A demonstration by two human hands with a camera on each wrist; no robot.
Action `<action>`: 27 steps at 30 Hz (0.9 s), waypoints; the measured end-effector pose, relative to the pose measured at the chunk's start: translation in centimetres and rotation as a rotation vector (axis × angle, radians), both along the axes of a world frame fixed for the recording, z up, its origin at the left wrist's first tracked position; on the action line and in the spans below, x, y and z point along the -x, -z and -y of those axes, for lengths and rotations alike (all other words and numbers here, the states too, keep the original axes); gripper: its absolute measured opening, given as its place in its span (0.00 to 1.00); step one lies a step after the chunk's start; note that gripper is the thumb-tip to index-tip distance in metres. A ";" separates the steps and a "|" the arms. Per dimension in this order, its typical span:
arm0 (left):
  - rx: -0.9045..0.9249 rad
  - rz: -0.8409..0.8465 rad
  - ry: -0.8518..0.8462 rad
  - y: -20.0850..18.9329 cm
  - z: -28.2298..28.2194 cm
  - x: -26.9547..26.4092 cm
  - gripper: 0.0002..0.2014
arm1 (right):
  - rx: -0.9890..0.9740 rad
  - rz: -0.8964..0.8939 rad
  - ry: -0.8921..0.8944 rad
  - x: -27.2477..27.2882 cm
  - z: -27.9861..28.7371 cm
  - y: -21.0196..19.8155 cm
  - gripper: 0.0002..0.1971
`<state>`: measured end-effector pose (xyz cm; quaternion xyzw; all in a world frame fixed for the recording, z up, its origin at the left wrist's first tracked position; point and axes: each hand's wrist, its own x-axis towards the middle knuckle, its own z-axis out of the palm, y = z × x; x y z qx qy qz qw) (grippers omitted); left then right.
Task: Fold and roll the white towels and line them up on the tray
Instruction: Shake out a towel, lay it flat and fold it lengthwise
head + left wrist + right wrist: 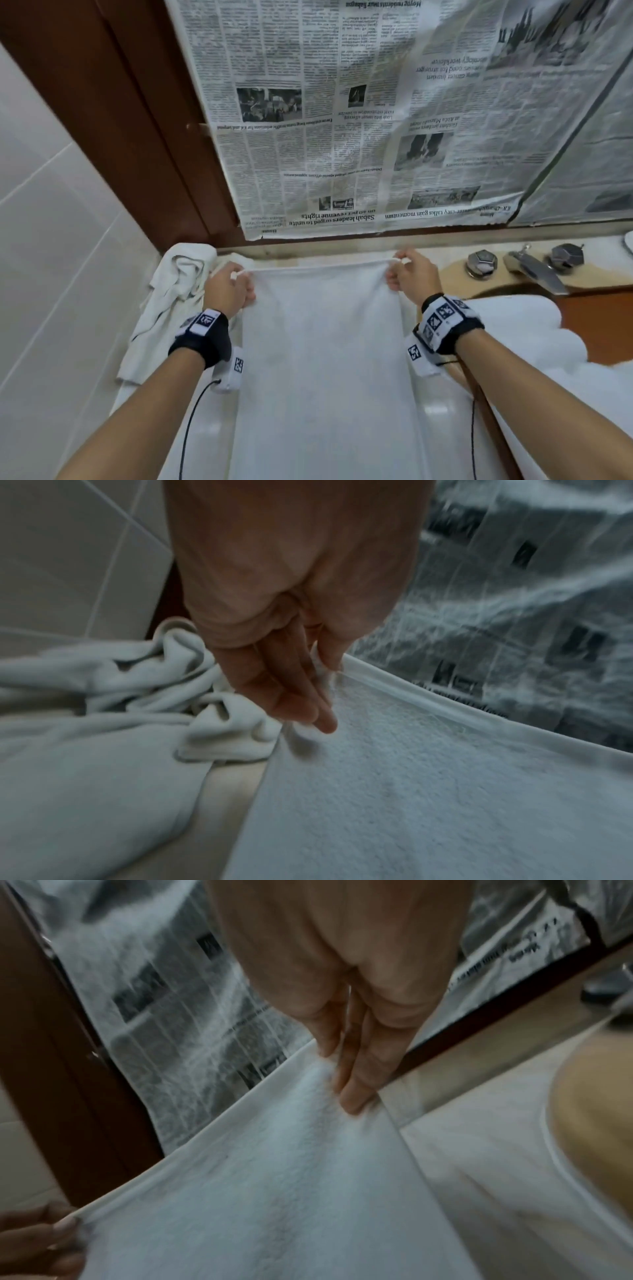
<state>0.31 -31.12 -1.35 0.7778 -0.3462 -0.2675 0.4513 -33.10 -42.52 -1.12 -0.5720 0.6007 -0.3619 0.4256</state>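
A white towel [322, 359] hangs stretched in front of me, its top hem pulled taut between both hands. My left hand [227, 289] pinches the top left corner; the left wrist view shows its fingers [298, 696] closed on the hem of the towel [428, 791]. My right hand [412, 274] pinches the top right corner, its fingers [356, 1080] gripping the towel [274, 1191] there. A crumpled white towel [171, 301] lies heaped to the left [103, 723]. No tray is identifiable.
Newspaper [359, 120] covers the wall behind, next to a brown wooden frame [120, 137]. A chrome tap [534, 267] with two knobs sits at the right over a beige basin rim. More white cloth [534, 329] lies at the right. White tiles [51, 240] line the left wall.
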 end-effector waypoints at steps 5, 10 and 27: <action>-0.197 0.089 0.084 5.3 3.4 -2.4 0.03 | -0.096 -0.143 0.030 -1.3 2.9 5.6 0.05; -0.348 0.321 0.121 7.6 3.7 -2.8 0.07 | -0.133 -0.304 -0.009 -1.8 3.6 9.0 0.09; -0.567 0.713 0.550 12.7 -4.3 4.6 0.36 | -0.038 -1.017 -0.670 -3.5 -6.6 11.6 0.35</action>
